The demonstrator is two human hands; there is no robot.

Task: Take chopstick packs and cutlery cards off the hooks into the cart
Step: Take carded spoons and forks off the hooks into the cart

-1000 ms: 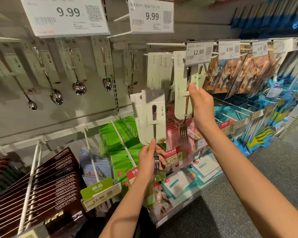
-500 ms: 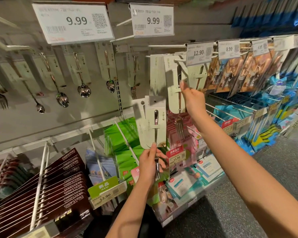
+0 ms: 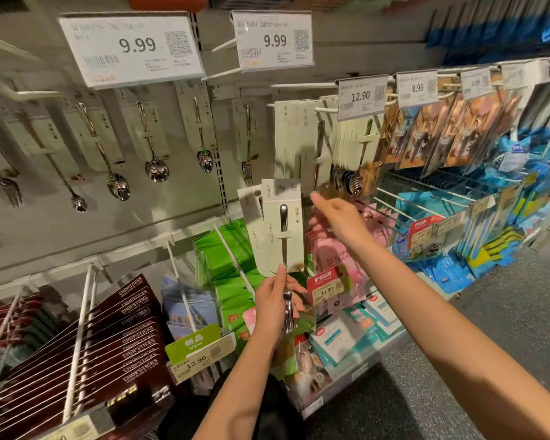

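Two pale cutlery cards (image 3: 278, 227) stand upright in front of the shelf, pinched at their lower end by the left hand (image 3: 275, 308), which hides the fork's neck. The right hand (image 3: 338, 219), blurred, reaches toward hanging cards (image 3: 302, 141) with loose fingers, gripping nothing. Chopstick packs (image 3: 108, 341) fill hooks lower left, partly cut off.

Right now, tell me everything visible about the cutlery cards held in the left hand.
The cutlery cards are pale grey-green cardboard, two overlapping, upright, each with a hang hole near the top. A steel utensil runs down the front card under a paper band, its lower end hidden. The left hand pinches them at the bottom. They are off the hooks, before green packs.
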